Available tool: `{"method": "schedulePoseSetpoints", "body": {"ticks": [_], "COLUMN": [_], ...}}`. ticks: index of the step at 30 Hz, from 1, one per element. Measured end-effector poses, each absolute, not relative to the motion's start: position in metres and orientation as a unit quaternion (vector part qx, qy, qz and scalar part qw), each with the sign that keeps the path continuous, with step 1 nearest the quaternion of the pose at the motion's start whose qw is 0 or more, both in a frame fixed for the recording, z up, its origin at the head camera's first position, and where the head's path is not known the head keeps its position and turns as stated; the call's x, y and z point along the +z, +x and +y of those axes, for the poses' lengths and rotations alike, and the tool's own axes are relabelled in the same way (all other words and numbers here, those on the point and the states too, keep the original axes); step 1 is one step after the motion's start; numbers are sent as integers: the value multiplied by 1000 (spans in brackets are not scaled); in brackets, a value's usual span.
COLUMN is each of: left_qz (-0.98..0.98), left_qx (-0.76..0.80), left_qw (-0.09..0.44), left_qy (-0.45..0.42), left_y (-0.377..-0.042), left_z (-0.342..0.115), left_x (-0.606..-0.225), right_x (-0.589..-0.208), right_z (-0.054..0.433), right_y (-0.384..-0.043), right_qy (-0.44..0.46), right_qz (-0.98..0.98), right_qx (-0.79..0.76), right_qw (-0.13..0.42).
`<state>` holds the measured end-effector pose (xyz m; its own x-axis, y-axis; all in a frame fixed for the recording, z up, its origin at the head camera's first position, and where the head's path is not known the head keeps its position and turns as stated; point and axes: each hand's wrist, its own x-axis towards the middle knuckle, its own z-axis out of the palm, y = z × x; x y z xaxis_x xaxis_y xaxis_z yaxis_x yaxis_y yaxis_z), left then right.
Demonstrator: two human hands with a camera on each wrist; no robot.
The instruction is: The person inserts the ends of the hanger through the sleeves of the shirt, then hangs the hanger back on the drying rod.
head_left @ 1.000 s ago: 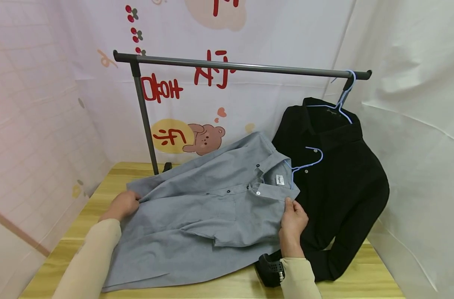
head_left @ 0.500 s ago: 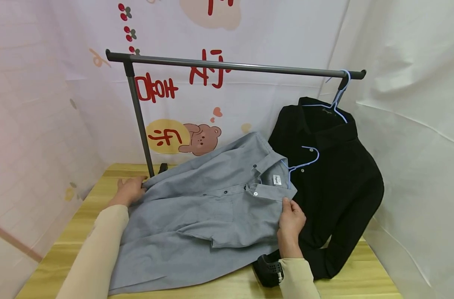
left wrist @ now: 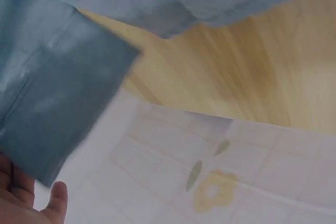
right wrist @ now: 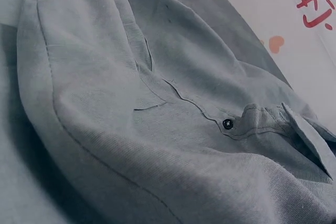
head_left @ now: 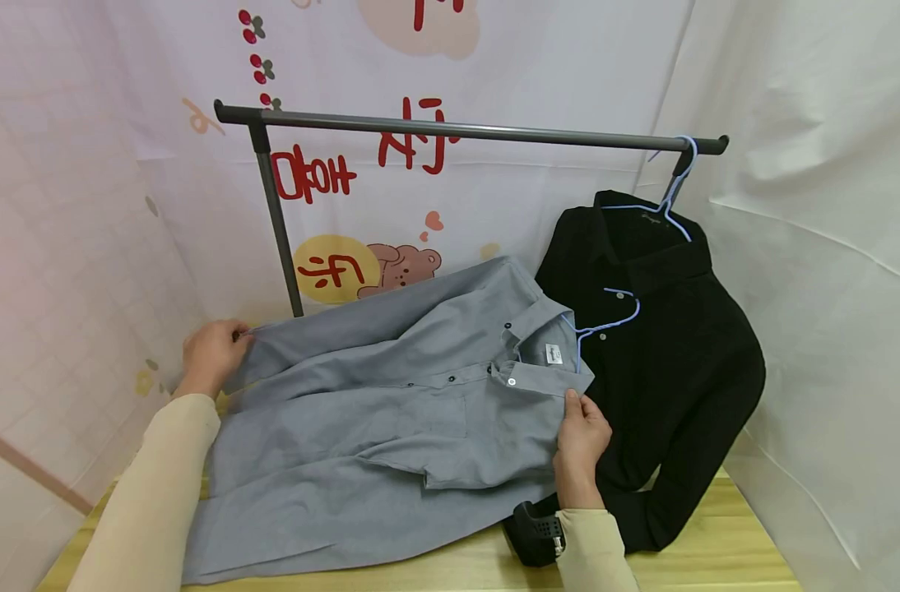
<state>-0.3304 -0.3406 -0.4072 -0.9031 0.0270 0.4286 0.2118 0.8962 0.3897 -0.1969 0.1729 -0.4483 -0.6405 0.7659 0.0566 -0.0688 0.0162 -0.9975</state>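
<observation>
A grey-blue buttoned shirt point(head_left: 413, 419) lies spread across the table, its collar to the right and a light-blue hanger point(head_left: 609, 327) inside the neck. My left hand point(head_left: 215, 358) holds the end of the far sleeve point(head_left: 346, 321), raised and stretched out to the left. In the left wrist view the sleeve end point(left wrist: 58, 103) hangs over my fingers, which it partly hides. Near the collar, my right hand point(head_left: 582, 440) pinches the shirt at the near shoulder. The right wrist view shows the shirt front point(right wrist: 105, 87) and a dark button point(right wrist: 228, 124), without the hand.
A dark metal rail point(head_left: 450, 130) spans the back. From its right end hangs a black shirt point(head_left: 679, 345) on a second hanger point(head_left: 670, 197), behind the grey one. A black device point(head_left: 531, 534) is at my right wrist. The wooden table point(head_left: 702, 534) meets printed cloth walls point(head_left: 531, 66).
My left hand has moved left and up, pulling the far sleeve out straight; half a second ago it was closer in, over the sleeve end. The right hand keeps its hold at the shoulder.
</observation>
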Motion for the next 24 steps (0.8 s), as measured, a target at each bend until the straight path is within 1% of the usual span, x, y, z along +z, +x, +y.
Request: {"method": "schedulePoseSetpoints", "body": {"ticks": [5,8,11,13,14,16,18,20,22,24], "left_qz": [-964,-971,-975,-973,-969,-953,-930,-905,-888,-886], "left_qx": [-165,-140,-138,-145,-149,-155,-147,-119,-90,-65], "left_qw": [199,182,160,163,180,237,299,343,348,328], "left_qy": [-61,-61,-68,-75,-80,-106,-156,-223,-286,-320], "left_y": [-331,-331,-328,-326,-325,-325,-326,-328,-329,-329], "left_z": [-343,-339,-333,-326,-322,-310,-296,-279,-262,-248], "left_x": [-418,-424,-429,-433,-436,-441,-446,-449,-452,-453], "right_x": [-446,-446,-447,-447,-447,-447,-447,-448,-448,-448], "right_z": [171,171,169,168,168,168,168,168,167,166], "right_y": [-196,-196,-196,-196,-196,-196,-196,-196,-197,-198], "right_qy": [-273,-273,-273,-271,-270,-266,-262,-261,-263,-265], "right_qz": [-638,-643,-645,-642,-642,-640,-638,-638,-639,-640], "right_qx": [642,639,638,640,640,642,645,646,646,644], "right_qw": [326,323,321,324,326,328,329,328,326,324]}}
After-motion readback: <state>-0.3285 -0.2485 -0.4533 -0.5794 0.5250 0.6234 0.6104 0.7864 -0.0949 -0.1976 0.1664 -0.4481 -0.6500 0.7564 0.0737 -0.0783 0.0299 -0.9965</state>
